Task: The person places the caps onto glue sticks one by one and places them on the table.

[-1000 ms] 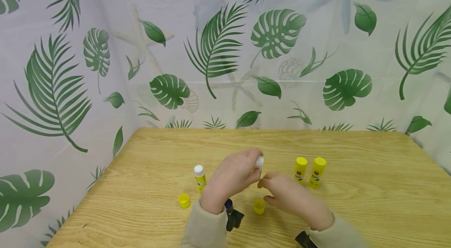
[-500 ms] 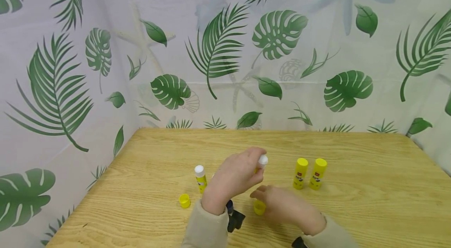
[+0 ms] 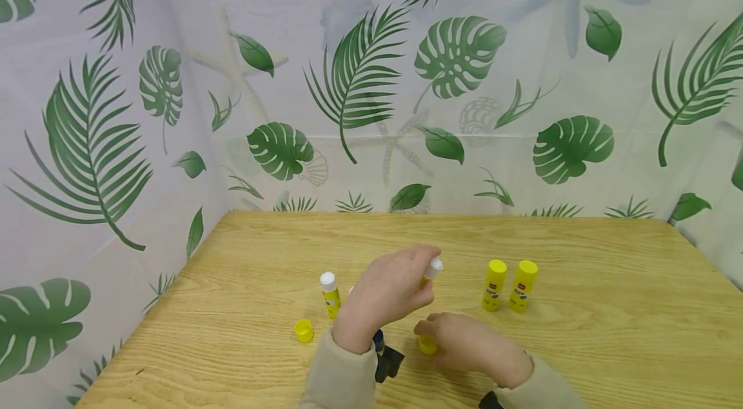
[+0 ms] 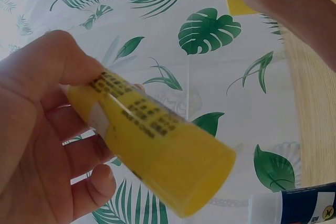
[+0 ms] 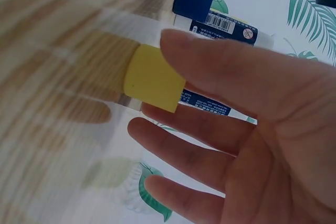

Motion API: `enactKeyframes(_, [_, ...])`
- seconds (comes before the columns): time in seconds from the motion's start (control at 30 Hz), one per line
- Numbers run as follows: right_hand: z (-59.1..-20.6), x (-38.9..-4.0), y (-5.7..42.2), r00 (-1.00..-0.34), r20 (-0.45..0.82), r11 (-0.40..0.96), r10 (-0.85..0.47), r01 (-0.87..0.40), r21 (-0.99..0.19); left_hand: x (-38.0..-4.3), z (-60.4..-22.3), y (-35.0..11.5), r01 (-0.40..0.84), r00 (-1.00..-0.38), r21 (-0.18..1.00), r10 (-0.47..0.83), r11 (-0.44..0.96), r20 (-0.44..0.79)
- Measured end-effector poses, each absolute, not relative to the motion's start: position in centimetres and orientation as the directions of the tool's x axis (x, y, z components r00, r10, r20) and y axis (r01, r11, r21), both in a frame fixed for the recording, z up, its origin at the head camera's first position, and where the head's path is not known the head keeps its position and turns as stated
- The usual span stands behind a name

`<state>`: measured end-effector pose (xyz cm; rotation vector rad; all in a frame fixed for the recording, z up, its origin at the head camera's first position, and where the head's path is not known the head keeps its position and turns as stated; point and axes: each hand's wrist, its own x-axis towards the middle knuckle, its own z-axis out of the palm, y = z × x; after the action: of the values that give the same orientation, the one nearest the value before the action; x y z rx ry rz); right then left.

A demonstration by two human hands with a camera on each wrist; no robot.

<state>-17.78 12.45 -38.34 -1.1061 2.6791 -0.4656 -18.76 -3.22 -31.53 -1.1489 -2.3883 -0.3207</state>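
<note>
Glue stick (image 4: 149,135) was held tilted above the wooden table (image 3: 609,306) in the left hand (image 3: 386,293), its yellow barrel gripped between thumb and fingers. In the head view, little more than its white top was revealed past the hand; in the left wrist view, the barrel was shown at length, with dark print along it, and the lower fingers were seen to be curled. The yellow cap (image 5: 149,80) stood on the table and was pinched between the thumb and forefinger of the right hand (image 3: 473,341). That pinch was partly hidden from the head but was displayed in the right wrist view, where the remaining fingers were spread apart. A blue cap (image 5: 193,2) and a navy-labelled tube (image 5: 226,27) were also shown there, whereas from the head they were largely covered by the left hand and sleeve. Only in the head view were these seen whole: a second yellow cap (image 3: 304,331) near an upright white-topped stick (image 3: 329,296) on the left, and two capped sticks (image 3: 524,286) standing side by side on the right.
</note>
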Motion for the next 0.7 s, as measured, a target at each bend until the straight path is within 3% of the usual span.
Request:
enactKeyframes(0.33, [-38.5, -17.9, 12.3, -0.677, -0.049, 0.65, -0.735, -0.682, -0.335, -18.8, -31.6, -3.2, 0.78, -0.545, -0.003, 0.681, 0.626, 0.489])
enactKeyframes(0.5, [-38.3, -17.9, 12.2, -0.7, -0.029, 0.666, -0.713, -0.664, -0.339, -18.8, -31.6, -3.2, 0.778, -0.541, -0.012, 0.68, 0.628, 0.494])
enactKeyframes(0.7, [-37.1, -18.0, 12.5, -0.683, 0.094, 0.616, -0.724, -0.702, -0.359, -18.7, -31.4, -3.4, 0.773, -0.588, 0.08, 0.665, 0.629, 0.461])
